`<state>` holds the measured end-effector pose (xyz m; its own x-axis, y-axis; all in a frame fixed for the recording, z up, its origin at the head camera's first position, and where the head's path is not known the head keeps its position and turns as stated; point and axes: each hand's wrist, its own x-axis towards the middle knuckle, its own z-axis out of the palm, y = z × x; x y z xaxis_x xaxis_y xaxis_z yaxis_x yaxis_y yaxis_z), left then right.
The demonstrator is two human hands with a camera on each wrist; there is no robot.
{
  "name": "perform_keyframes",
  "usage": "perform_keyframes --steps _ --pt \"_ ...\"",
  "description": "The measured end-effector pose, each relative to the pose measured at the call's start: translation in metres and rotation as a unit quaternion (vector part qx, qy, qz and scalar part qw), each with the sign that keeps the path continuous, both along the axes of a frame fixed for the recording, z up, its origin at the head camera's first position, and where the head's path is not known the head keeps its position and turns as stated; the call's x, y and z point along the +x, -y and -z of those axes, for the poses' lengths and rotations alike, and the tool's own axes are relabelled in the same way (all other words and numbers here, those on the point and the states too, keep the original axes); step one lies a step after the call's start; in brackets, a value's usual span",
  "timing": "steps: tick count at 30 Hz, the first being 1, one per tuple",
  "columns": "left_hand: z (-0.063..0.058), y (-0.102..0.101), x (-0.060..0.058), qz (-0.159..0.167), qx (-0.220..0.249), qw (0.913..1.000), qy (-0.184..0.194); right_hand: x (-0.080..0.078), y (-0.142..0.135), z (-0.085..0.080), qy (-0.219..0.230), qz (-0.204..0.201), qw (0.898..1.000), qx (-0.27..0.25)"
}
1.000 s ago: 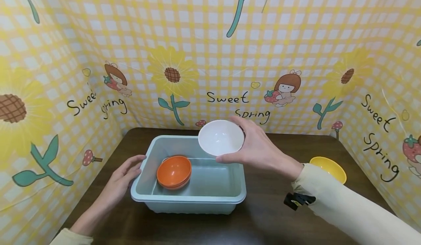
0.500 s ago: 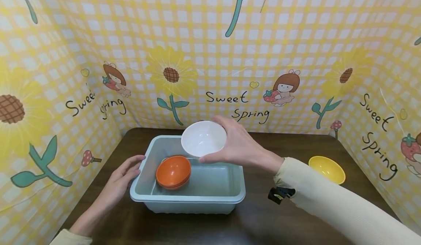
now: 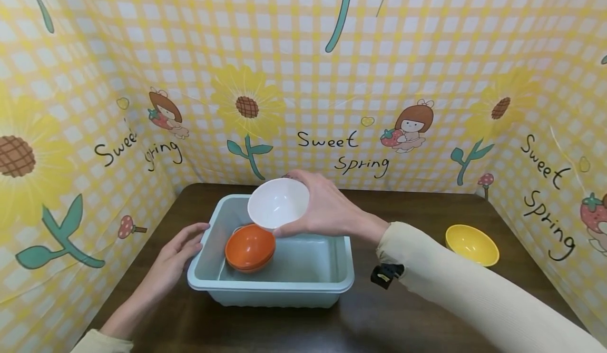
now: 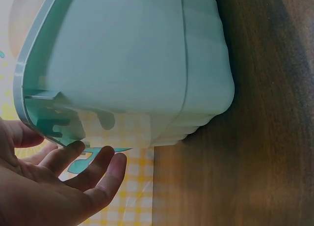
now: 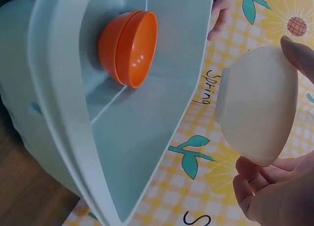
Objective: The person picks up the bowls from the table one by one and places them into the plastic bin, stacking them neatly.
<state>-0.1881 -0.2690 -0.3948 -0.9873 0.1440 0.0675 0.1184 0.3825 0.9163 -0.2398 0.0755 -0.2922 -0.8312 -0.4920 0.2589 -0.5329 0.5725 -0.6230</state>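
Note:
My right hand holds a white bowl by its rim, thumb on the near side and fingers on the far side. The bowl is in the air above the pale green tub, tilted so its inside shows in the head view. Inside the tub, at its left, two orange bowls are nested one in the other; in the head view the white bowl is just above the orange bowls. My left hand touches the tub's left rim, its fingers loosely bent, as the left wrist view also shows.
A yellow bowl sits on the dark wooden table at the right, behind the right sleeve. Yellow checked cloth walls the table at the back and both sides. A small black device is at the right wrist.
My right hand has carried the white bowl leftward and slightly down, from over the tub's right part to above the orange bowls. The left hand and the tub stay in place.

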Motion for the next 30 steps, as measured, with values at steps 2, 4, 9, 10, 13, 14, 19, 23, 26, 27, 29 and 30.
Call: perform_keyframes --steps 2,4,9,10,13,14,19,23,26,27,29,30 --pt "0.0 0.0 0.0 0.001 0.004 1.0 0.0 -0.002 0.003 0.001 0.01 0.003 1.0 0.01" --pt "0.0 0.0 0.0 0.001 0.005 1.0 -0.003 -0.004 0.006 0.002 0.015 0.007 1.0 0.021" --pt "0.0 0.003 -0.001 0.002 0.009 0.9999 -0.014 -0.01 0.013 0.004 0.019 0.011 0.999 0.046" --pt "0.0 0.003 -0.001 0.003 0.012 0.9998 -0.016 -0.011 0.014 0.004 0.021 0.012 0.998 0.05" --pt "0.0 0.004 -0.002 0.006 0.017 0.9997 -0.016 -0.015 0.018 0.007 0.023 0.012 0.998 0.061" --pt "0.0 0.004 -0.002 0.006 0.017 0.9997 -0.015 -0.016 0.019 0.008 0.025 0.011 0.998 0.062" --pt "0.0 0.004 -0.002 0.001 0.004 1.0 -0.009 -0.023 0.027 0.013 0.039 0.002 0.997 0.066" --pt "0.0 0.003 -0.002 0.004 0.012 0.9999 -0.009 -0.028 0.033 0.018 0.051 0.001 0.996 0.076" --pt "0.001 0.002 -0.002 0.01 0.028 0.9995 -0.009 -0.031 0.038 0.022 0.056 -0.003 0.995 0.082" --pt "0.001 0.002 -0.002 0.011 0.032 0.9994 -0.009 -0.032 0.039 0.024 0.057 -0.005 0.995 0.083" --pt "0.001 0.002 -0.001 0.012 0.033 0.9993 -0.008 -0.034 0.042 0.026 0.059 -0.011 0.995 0.085" --pt "0.001 0.002 -0.001 0.012 0.031 0.9994 -0.007 -0.035 0.044 0.027 0.059 -0.015 0.994 0.085"
